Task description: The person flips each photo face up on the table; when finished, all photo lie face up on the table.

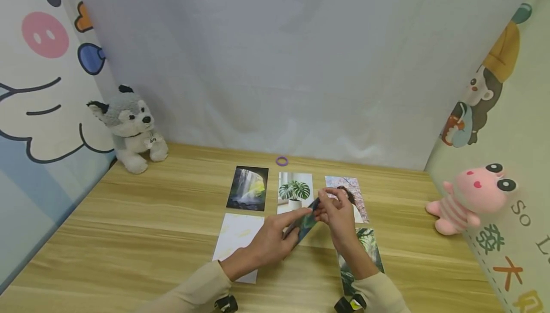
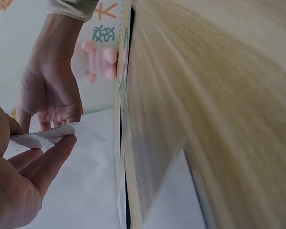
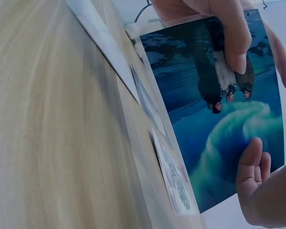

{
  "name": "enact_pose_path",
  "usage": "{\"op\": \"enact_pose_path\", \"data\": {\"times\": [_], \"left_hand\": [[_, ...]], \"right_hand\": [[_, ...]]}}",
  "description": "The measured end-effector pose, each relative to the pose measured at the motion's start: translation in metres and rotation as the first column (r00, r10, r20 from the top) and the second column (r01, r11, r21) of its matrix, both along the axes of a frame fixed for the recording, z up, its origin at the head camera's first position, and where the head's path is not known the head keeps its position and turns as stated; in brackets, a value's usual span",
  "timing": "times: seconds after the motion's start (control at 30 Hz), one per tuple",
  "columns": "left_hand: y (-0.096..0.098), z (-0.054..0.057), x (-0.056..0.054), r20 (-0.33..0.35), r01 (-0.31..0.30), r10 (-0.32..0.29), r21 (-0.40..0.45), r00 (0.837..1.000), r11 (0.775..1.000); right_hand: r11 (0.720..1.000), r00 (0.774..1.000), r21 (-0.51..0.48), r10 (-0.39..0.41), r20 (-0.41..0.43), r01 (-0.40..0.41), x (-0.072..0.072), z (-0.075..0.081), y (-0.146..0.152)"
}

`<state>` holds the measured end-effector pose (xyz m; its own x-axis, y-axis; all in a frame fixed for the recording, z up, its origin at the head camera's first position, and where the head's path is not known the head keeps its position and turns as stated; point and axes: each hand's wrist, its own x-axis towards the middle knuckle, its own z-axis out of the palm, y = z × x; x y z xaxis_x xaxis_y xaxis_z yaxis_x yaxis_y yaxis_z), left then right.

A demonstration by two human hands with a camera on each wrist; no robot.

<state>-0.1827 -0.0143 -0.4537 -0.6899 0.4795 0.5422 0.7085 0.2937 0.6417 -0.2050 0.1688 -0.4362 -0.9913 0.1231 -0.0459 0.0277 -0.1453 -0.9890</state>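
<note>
Both hands hold one photo print (image 1: 307, 224) tilted up above the table. Its picture, plain in the right wrist view, has three people against deep blue with a green aurora (image 3: 219, 136). The left hand (image 1: 275, 237) grips one end, thumb on the picture side and fingers behind (image 2: 57, 160). At the opposite end the right hand (image 1: 339, 215) pinches the print, its thumb (image 3: 250, 155) on the picture. Below and behind the hands lie a potted-plant photo (image 1: 294, 188) and a cherry-blossom photo (image 1: 362, 203), partly covered by the right hand.
A waterfall photo (image 1: 248, 188) and a white card with yellow marks (image 1: 234, 236) lie at the left. A green forest photo (image 1: 373, 246) is partly under the right forearm. A purple ring (image 1: 281, 161) lies at the back. A husky plush (image 1: 133, 126) and pink plush (image 1: 472, 198) flank the table.
</note>
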Motion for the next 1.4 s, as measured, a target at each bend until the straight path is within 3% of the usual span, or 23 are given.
{"op": "enact_pose_path", "data": {"times": [0.13, 0.27, 0.47, 0.63, 0.73, 0.87, 1.0, 1.13, 1.27, 1.4], "left_hand": [[0.0, -0.001, 0.0, 0.053, -0.021, 0.02, 0.034, 0.998, 0.999], [-0.002, 0.0, -0.001, 0.115, -0.012, 0.002, 0.083, 0.993, 0.996], [-0.006, 0.004, -0.008, 0.187, -0.029, -0.008, 0.197, 0.982, 0.98], [-0.006, 0.006, -0.014, 0.243, -0.07, -0.005, 0.297, 0.97, 0.952], [-0.003, 0.008, -0.015, 0.25, -0.094, 0.01, 0.328, 0.968, 0.94], [0.001, 0.01, -0.014, 0.276, -0.141, 0.041, 0.353, 0.96, 0.925], [0.005, 0.012, -0.014, 0.319, -0.194, 0.07, 0.375, 0.945, 0.907], [0.005, 0.012, -0.015, 0.341, -0.22, 0.083, 0.384, 0.936, 0.897], [0.002, 0.012, -0.016, 0.375, -0.204, 0.054, 0.374, 0.926, 0.905], [-0.007, 0.018, -0.018, 0.486, -0.147, -0.061, 0.379, 0.872, 0.914]], "right_hand": [[0.999, 0.999, 0.032, 0.024, 0.04, -0.026, 0.0, -0.001, 0.004], [0.987, 0.997, 0.151, 0.04, 0.061, -0.049, 0.0, -0.002, 0.008], [0.926, 0.997, 0.372, 0.044, 0.058, -0.062, 0.002, -0.007, 0.014], [0.899, 0.998, 0.438, 0.002, 0.057, -0.027, 0.005, -0.012, 0.016], [0.925, 0.997, 0.377, 0.026, 0.069, -0.05, 0.006, -0.012, 0.016], [0.981, 0.985, 0.121, 0.141, 0.098, -0.152, 0.006, -0.014, 0.014], [0.975, 0.97, -0.055, 0.218, 0.11, -0.213, 0.005, -0.014, 0.009], [0.973, 0.968, -0.079, 0.223, 0.112, -0.215, 0.004, -0.012, 0.005], [0.976, 0.97, -0.076, 0.213, 0.121, -0.205, 0.004, -0.015, 0.004], [0.977, 0.969, -0.064, 0.212, 0.127, -0.205, 0.003, -0.017, 0.007]]}}
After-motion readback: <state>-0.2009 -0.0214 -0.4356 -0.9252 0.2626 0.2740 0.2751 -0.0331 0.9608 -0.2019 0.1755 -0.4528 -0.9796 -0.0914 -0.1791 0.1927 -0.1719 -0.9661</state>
